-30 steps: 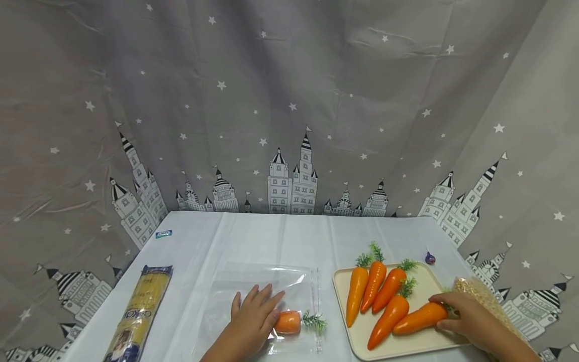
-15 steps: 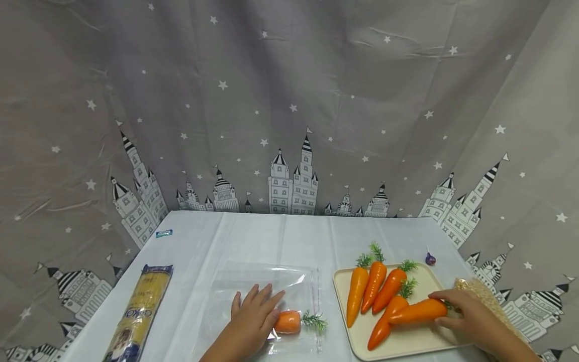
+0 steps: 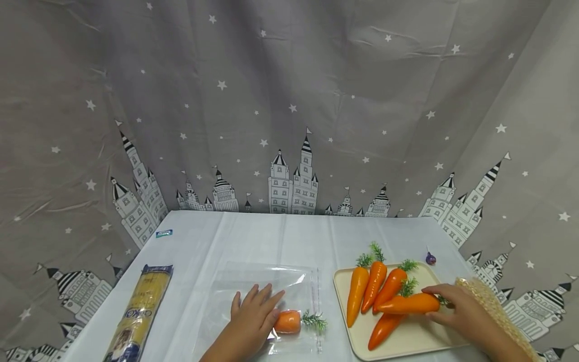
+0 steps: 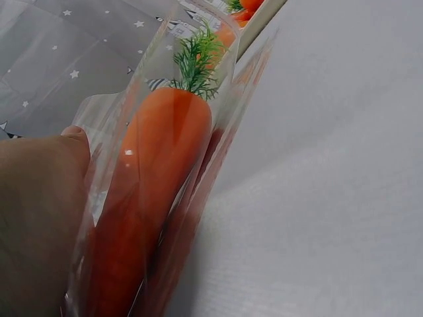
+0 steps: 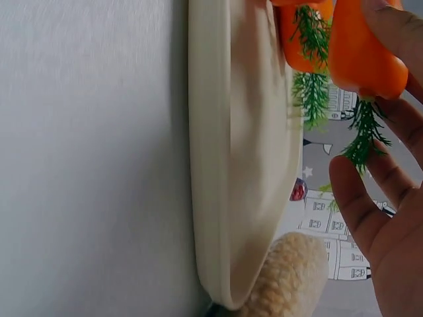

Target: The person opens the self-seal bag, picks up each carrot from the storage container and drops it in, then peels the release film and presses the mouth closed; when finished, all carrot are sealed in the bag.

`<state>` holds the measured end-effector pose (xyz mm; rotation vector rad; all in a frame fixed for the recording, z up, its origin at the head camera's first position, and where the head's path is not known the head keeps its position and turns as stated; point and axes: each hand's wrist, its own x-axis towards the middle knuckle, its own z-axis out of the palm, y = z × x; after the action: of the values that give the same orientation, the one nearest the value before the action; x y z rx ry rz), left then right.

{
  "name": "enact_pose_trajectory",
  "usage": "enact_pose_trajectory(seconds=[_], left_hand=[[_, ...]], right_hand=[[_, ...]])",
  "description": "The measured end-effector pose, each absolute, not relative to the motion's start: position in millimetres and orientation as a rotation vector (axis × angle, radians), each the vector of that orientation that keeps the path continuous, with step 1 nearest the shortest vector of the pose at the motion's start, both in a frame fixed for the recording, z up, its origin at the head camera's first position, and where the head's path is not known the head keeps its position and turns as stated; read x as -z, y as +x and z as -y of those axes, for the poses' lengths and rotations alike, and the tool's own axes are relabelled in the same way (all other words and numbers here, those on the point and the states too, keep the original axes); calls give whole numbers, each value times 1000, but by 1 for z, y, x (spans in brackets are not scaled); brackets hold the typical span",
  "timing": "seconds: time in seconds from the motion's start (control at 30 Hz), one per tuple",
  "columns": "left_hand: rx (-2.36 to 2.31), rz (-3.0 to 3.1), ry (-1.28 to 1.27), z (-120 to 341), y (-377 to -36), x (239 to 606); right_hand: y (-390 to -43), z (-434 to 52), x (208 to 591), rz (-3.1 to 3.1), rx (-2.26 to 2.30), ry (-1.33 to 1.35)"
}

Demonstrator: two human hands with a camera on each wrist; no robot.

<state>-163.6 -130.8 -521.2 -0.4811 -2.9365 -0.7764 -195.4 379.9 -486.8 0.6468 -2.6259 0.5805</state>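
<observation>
My left hand [image 3: 251, 319] lies with spread fingers on a clear plastic bag [image 3: 285, 278]. Inside that bag is an orange toy carrot [image 3: 288, 322], partly hidden by the hand, its green top toward the bag's right edge. The left wrist view shows the bagged carrot [image 4: 165, 132] beside the thumb. Over a cream tray [image 3: 425, 342], my right hand [image 3: 463, 312] pinches another carrot [image 3: 409, 304] by its thick end. This carrot crosses above a tray carrot [image 3: 383, 332]. In the right wrist view its green top [image 5: 363, 132] hangs between the fingers.
Three more carrots [image 3: 373, 286] lie along the tray's left side. A bag of grains [image 3: 490, 306] lies right of the tray, a small purple lollipop [image 3: 430, 258] behind it. A spaghetti pack [image 3: 142, 309] is at left, a small blue packet [image 3: 164, 233] at back left.
My right hand has lifted the carrot off the tray and shifted it slightly left, across the carrot beside it. The left hand and the bag have stayed put.
</observation>
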Motion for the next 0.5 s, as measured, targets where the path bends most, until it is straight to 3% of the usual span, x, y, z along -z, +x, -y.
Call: enact_pose_trajectory(seconds=[0.5], left_hand=[[758, 2931, -479, 131, -164, 523]], right_hand=[[-197, -352, 489, 2636, -651, 485]])
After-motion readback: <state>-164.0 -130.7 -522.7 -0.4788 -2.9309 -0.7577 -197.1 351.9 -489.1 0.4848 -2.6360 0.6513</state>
